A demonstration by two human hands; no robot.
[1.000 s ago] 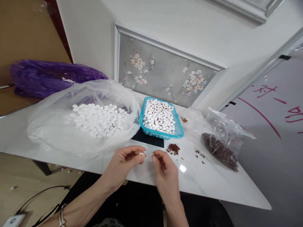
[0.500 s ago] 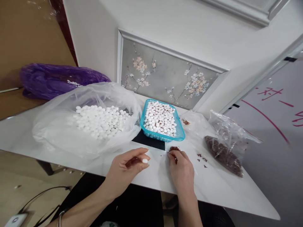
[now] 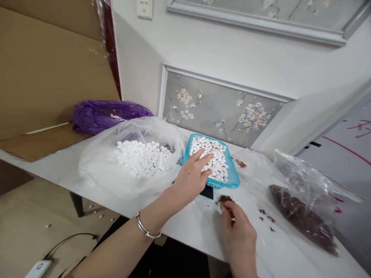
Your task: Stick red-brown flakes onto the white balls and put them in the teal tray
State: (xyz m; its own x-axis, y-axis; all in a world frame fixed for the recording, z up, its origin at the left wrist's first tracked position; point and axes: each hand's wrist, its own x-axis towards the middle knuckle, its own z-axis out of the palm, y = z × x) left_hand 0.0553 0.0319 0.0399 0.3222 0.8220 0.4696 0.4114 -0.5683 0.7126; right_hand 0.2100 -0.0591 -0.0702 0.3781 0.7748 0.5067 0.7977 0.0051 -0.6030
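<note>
My left hand (image 3: 193,175), a silver bracelet on its wrist, is over the near left part of a blue basket (image 3: 235,179) full of small white balls (image 3: 218,160). Its fingers are spread and nothing shows between them. My right hand (image 3: 239,227) is closed beside a small heap of dark red bits (image 3: 226,199) on the white table (image 3: 199,222). Something small and white shows between its curled fingers, too small to make out. To the left of the basket lies a translucent white bag (image 3: 98,166) with many more white balls.
A clear bag of dark brown material (image 3: 304,216) lies at the right, near several loose dark bits (image 3: 271,219). Behind the white bag are a purple bag (image 3: 101,116) and cardboard (image 3: 52,73). White balls lie on the floor (image 3: 58,200).
My left hand has moved forward to the basket and opened; the white ball it pinched no longer shows in it. My right hand stays by the heap. The view has shifted.
</note>
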